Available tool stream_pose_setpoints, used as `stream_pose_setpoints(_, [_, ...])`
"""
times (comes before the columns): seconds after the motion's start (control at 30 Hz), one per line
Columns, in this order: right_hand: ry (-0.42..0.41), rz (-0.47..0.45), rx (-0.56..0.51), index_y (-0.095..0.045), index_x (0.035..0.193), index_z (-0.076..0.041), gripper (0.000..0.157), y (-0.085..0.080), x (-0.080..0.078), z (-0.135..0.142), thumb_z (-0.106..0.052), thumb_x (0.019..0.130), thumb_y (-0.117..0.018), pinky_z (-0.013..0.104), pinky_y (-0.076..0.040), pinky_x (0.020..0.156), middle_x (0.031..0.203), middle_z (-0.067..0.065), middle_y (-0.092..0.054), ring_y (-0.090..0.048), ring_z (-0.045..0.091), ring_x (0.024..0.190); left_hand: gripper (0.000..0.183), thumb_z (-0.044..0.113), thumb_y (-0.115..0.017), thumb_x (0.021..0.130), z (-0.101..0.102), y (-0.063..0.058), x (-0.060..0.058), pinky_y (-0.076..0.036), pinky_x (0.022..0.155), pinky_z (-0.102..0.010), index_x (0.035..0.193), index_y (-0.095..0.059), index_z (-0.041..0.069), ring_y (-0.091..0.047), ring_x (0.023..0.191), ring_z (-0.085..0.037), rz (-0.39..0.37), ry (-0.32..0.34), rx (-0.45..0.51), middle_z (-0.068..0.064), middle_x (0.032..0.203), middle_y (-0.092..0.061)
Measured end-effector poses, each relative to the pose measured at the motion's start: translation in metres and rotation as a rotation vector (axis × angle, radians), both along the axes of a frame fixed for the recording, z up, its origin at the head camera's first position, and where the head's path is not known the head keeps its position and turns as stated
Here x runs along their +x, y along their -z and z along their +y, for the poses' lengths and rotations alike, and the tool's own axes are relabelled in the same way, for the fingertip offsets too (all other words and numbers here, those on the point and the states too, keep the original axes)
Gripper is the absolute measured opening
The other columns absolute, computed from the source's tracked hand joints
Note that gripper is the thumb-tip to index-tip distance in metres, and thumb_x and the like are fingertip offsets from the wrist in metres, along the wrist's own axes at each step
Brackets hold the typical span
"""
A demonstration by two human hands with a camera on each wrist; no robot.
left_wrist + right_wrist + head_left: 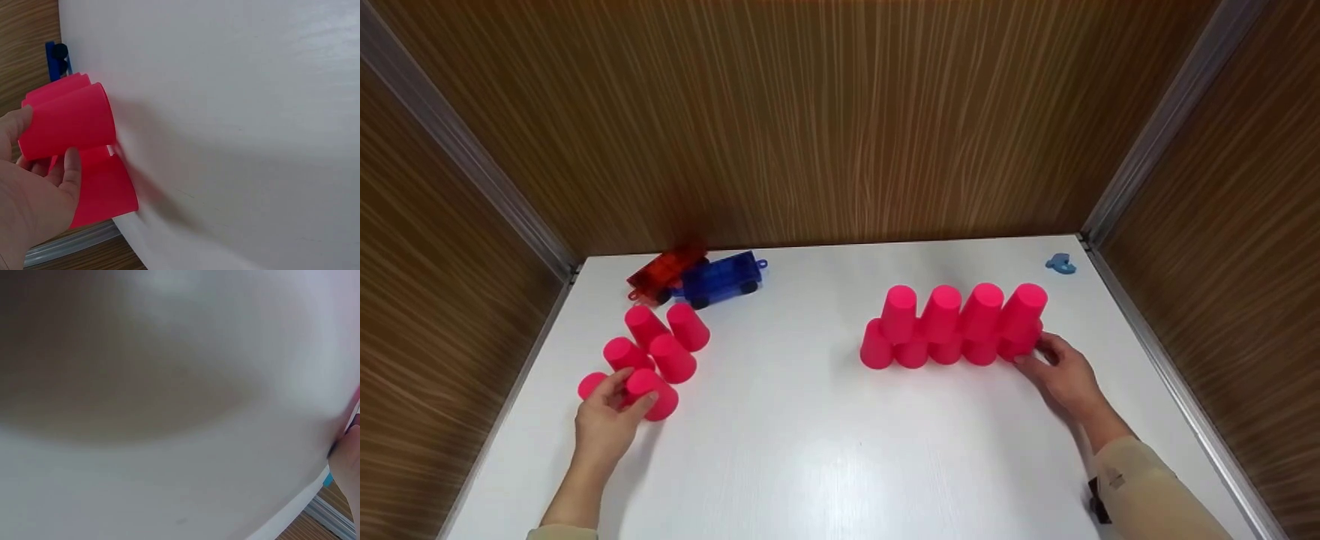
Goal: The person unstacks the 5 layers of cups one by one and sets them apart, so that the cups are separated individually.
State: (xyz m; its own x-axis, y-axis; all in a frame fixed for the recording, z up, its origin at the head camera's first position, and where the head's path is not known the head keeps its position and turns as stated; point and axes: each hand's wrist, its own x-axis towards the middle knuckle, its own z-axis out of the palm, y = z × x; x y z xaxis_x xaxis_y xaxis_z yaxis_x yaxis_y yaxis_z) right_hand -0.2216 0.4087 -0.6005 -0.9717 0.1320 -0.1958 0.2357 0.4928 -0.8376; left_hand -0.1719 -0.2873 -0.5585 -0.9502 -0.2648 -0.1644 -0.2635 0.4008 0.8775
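Observation:
My left hand [606,420] pinches an upside-down pink cup [661,401] between thumb and fingers. In the left wrist view the hand [39,197] has its thumb on one side of that cup [73,124] and fingers on the other. Several more upside-down pink cups, such as the back one [688,328], cluster just beyond it. On the right, several pink cups [911,354] form a row with a second row [943,311] stacked above. My right hand [1069,375] holds the bottom row's right-end cup [1018,346], thumb in front. The right wrist view catches only this hand's edge [349,461].
A clear red toy wagon [666,271] and a blue one [721,277] stand together at the back left of the white table [795,465]. A small light-blue piece [1061,263] lies in the back right corner. Wood-grain panels [840,120] enclose the back and sides.

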Motion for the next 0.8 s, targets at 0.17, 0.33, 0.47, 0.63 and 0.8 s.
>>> stream_pose_setpoints(0.17, [-0.002,-0.001,0.005,-0.032,0.166,-0.011,0.093,0.0,0.0,0.001,-0.056,0.096,-0.074,0.058,-0.039,0.119,0.169,0.02,-0.033,-0.027,0.047,0.155,0.08,0.027,-0.078,0.099,-0.001,-0.002,0.0,-0.049,0.107,-0.045,0.165,-0.036,0.012,-0.043,0.147,-0.042,-0.018,0.018,0.013,-0.02,0.161,-0.043])
stream_pose_setpoints(0.33, [-0.005,0.01,0.014,-0.034,0.165,-0.01,0.091,-0.001,0.001,0.001,-0.055,0.097,-0.074,0.059,-0.039,0.119,0.168,0.021,-0.034,-0.028,0.047,0.154,0.083,0.029,-0.08,0.098,-0.002,-0.011,0.003,-0.052,0.103,-0.035,0.166,-0.035,0.012,-0.043,0.149,-0.042,-0.001,0.032,0.013,-0.019,0.163,-0.042])
stream_pose_setpoints(0.47, [-0.008,0.019,0.004,-0.035,0.165,-0.01,0.088,0.0,0.002,0.001,-0.053,0.098,-0.073,0.057,-0.04,0.118,0.168,0.02,-0.034,-0.029,0.046,0.154,0.082,0.029,-0.081,0.097,0.0,-0.028,0.005,-0.056,0.096,-0.028,0.164,-0.037,0.012,-0.045,0.147,-0.041,0.059,0.032,-0.009,-0.018,0.163,-0.043])
stream_pose_setpoints(0.63, [-0.006,0.006,0.001,-0.033,0.165,-0.012,0.091,-0.001,0.001,0.001,-0.055,0.097,-0.074,0.058,-0.042,0.117,0.168,0.019,-0.034,-0.029,0.047,0.154,0.083,0.031,-0.082,0.095,0.014,-0.06,0.004,-0.057,0.093,-0.026,0.164,-0.04,0.014,-0.046,0.147,-0.04,0.127,0.035,-0.052,-0.014,0.163,-0.045])
stream_pose_setpoints(0.8, [-0.009,0.004,0.006,-0.034,0.165,-0.013,0.091,0.0,0.001,0.001,-0.055,0.096,-0.074,0.059,-0.042,0.117,0.168,0.019,-0.034,-0.029,0.047,0.154,0.079,0.031,-0.084,0.093,0.041,-0.089,-0.004,-0.055,0.093,-0.019,0.161,-0.046,0.015,-0.052,0.142,-0.033,0.213,0.101,-0.079,-0.01,0.157,-0.052])
